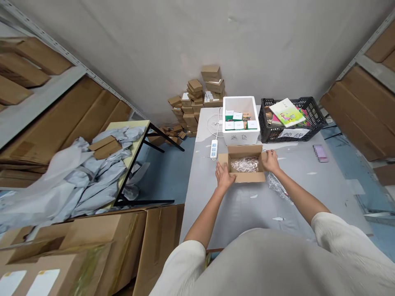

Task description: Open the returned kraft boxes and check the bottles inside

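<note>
A small cardboard box point(247, 177) stands on the grey table with its flaps folded outward. Clear bubble wrap point(245, 165) lies inside it; whatever the wrap may cover is hidden. At the box's left side, my left hand point(224, 176) grips the flap and the front corner. My right hand point(270, 161) pinches the right flap between thumb and fingers. Just below my right hand, a loose piece of clear plastic wrap point(277, 187) rests on the table.
Behind the box stand a white foam box point(240, 137) of small cartons and a black crate point(291, 133) holding books. A power strip point(214, 149) lies to the left. Cardboard boxes point(189, 110) pile against the wall; grey bags point(101, 181) cover a side table.
</note>
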Action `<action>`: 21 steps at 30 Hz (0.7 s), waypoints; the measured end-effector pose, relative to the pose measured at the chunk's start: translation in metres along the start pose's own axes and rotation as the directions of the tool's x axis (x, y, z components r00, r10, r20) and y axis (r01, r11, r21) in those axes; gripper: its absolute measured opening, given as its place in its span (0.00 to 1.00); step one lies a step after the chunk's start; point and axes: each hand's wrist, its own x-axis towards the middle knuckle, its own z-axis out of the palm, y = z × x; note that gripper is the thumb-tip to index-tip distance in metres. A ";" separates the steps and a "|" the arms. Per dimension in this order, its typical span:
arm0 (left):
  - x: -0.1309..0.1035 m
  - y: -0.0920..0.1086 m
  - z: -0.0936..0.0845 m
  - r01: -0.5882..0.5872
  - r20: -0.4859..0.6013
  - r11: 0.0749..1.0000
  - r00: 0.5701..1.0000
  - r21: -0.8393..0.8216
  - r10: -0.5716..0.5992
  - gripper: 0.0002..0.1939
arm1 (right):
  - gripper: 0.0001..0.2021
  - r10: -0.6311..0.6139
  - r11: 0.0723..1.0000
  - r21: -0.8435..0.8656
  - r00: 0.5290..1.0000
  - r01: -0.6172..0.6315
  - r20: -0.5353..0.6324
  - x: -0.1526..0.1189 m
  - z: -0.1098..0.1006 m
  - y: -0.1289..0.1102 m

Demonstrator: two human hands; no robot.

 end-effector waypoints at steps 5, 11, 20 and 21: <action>-0.019 -0.006 0.001 -0.028 -0.068 0.996 0.997 -0.080 0.023 0.44 | 0.54 0.126 0.983 0.128 0.991 -0.131 0.044 -0.024 0.023 0.007; -0.036 -0.012 -0.014 -0.111 -0.185 0.979 0.979 -0.168 0.079 0.30 | 0.59 0.089 0.963 0.249 0.994 -0.100 0.057 -0.039 0.015 0.010; -0.061 -0.019 -0.037 -0.116 -0.226 0.983 0.971 -0.140 0.082 0.22 | 0.20 0.153 0.787 0.598 0.987 -0.156 0.056 -0.074 0.000 0.003; -0.066 -0.017 -0.039 -0.138 -0.236 0.980 0.966 -0.140 0.103 0.21 | 0.19 0.138 0.765 0.628 0.988 -0.147 0.063 -0.080 -0.004 0.005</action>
